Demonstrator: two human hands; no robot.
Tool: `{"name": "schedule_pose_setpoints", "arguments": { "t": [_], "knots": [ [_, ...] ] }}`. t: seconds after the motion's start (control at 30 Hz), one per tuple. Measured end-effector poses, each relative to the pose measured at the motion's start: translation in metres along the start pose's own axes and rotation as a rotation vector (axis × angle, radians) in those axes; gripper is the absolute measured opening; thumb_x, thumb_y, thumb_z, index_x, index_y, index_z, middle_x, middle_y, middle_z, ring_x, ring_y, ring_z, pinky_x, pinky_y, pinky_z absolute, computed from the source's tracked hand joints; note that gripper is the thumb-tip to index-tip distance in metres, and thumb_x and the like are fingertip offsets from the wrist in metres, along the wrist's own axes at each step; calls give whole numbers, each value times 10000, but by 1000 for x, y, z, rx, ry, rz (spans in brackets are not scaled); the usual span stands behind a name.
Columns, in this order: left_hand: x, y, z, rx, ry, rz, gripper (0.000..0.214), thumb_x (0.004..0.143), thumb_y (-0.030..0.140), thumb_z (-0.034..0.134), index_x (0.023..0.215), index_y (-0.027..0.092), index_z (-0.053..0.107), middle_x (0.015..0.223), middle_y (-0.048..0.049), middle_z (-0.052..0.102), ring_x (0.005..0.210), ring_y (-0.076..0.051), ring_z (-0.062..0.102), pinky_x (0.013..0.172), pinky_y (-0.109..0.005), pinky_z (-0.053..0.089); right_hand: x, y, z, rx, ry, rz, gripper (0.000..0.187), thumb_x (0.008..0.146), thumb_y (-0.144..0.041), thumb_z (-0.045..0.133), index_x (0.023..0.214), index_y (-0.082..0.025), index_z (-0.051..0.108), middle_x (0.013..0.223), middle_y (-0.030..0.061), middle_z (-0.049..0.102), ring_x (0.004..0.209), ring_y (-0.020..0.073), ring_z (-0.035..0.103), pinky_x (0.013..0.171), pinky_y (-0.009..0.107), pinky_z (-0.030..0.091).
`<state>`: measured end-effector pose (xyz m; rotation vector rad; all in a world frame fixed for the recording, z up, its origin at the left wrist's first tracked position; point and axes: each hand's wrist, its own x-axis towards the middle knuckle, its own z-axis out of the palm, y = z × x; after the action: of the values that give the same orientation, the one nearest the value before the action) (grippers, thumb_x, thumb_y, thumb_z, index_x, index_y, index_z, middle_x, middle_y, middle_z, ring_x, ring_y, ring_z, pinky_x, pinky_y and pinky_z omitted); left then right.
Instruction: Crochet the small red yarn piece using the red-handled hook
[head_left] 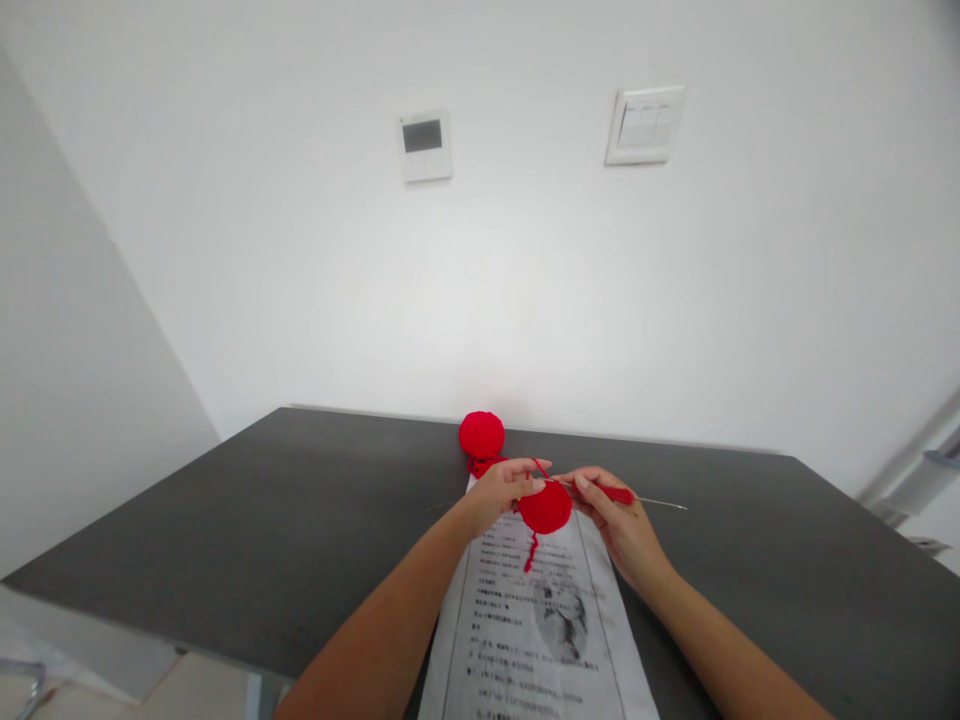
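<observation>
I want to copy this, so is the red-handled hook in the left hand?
No, the right hand holds the red-handled hook.

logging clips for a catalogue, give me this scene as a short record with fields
left hand: pinching the red round piece
right hand: holding the red-handled hook, one end at the piece's upper edge
yarn tail: hangs from the piece's lower edge
yarn ball: red, beyond the left hand
surface: dark table, printed sheet below the hands
wall: screen panel, switch plate

Blurry print (pixel 517 668) on paper sheet (pixel 455 660)
</observation>
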<state>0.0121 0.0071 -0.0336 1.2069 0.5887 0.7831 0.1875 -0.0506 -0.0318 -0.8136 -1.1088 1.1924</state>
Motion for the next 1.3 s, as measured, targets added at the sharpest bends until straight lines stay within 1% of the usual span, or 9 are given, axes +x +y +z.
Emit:
{"name": "schedule_pose_setpoints", "arguments": {
  "t": [0.13, 0.23, 0.37, 0.43, 0.53, 0.67, 0.77, 1.03, 1.3],
  "knots": [
    [2, -2, 0, -76, -1, -31, 829, 555, 245, 827, 1317, 151, 517, 788, -30, 666, 677, -119, 578, 696, -247, 384, 1, 4, -3, -47, 4, -21, 262, 774, -471, 699, 808, -212, 695, 910, 69, 749, 825, 231, 682, 802, 369, 523],
    [3, -4, -1, -65, -18, -25, 940, 561, 227, 820, 1404, 166, 410, 769, -12, 666, 640, -103, 567, 674, -233, 375, 2, 6, -5, -96, 10, -35, 280, 777, -481, 692, 817, -204, 699, 915, 76, 750, 822, 231, 684, 818, 371, 519],
    [2, -3, -3, -22, -33, -18, 976, 587, 245, 809, 1442, 195, 344, 729, 15, 645, 592, -80, 533, 636, -218, 345, 3, 6, -6, -147, 19, -53, 288, 779, -486, 690, 827, -203, 706, 918, 77, 750, 824, 229, 683, 807, 356, 515],
    [1, -1, -4, -9, -46, -20, 953, 599, 261, 803, 1438, 199, 356, 745, 6, 644, 592, -82, 529, 631, -221, 339, 3, 6, -6, -153, 19, -58, 288, 778, -487, 690, 828, -204, 706, 912, 74, 751, 814, 226, 683, 805, 357, 516],
    [0, 0, -6, 3, -46, -20, 852, 620, 279, 784, 1392, 188, 434, 782, -20, 645, 618, -98, 535, 629, -229, 342, 3, 6, -5, -146, 12, -60, 289, 782, -488, 686, 826, -203, 702, 909, 76, 751, 810, 230, 684, 808, 369, 518],
    [0, -1, -6, 17, 4, 10, 656, 656, 280, 735, 1280, 173, 563, 752, -19, 611, 668, -119, 538, 646, -238, 353, 2, 5, -4, -100, -13, -47, 268, 789, -472, 684, 826, -206, 695, 911, 76, 752, 827, 236, 686, 825, 382, 517],
    [-1, 0, -3, 30, 49, 21, 546, 679, 288, 693, 1207, 169, 621, 748, -18, 602, 714, -132, 548, 693, -252, 370, 0, 2, -2, -64, -34, -36, 249, 791, -456, 687, 825, -209, 693, 906, 73, 753, 832, 237, 689, 823, 381, 519],
    [-3, 8, 5, 51, 102, -14, 530, 643, 304, 697, 1149, 152, 655, 833, -42, 650, 759, -145, 565, 755, -278, 388, -2, -2, 0, -55, -56, -21, 274, 774, -475, 692, 800, -203, 694, 858, 63, 756, 792, 227, 692, 818, 375, 518],
    [-2, 6, 4, 113, 118, -37, 510, 679, 326, 693, 1161, 164, 648, 798, -30, 628, 745, -141, 548, 731, -271, 374, -1, -2, -2, -88, -56, -21, 275, 789, -481, 672, 803, -207, 686, 872, 65, 752, 815, 232, 686, 819, 376, 514]
  ]
}}
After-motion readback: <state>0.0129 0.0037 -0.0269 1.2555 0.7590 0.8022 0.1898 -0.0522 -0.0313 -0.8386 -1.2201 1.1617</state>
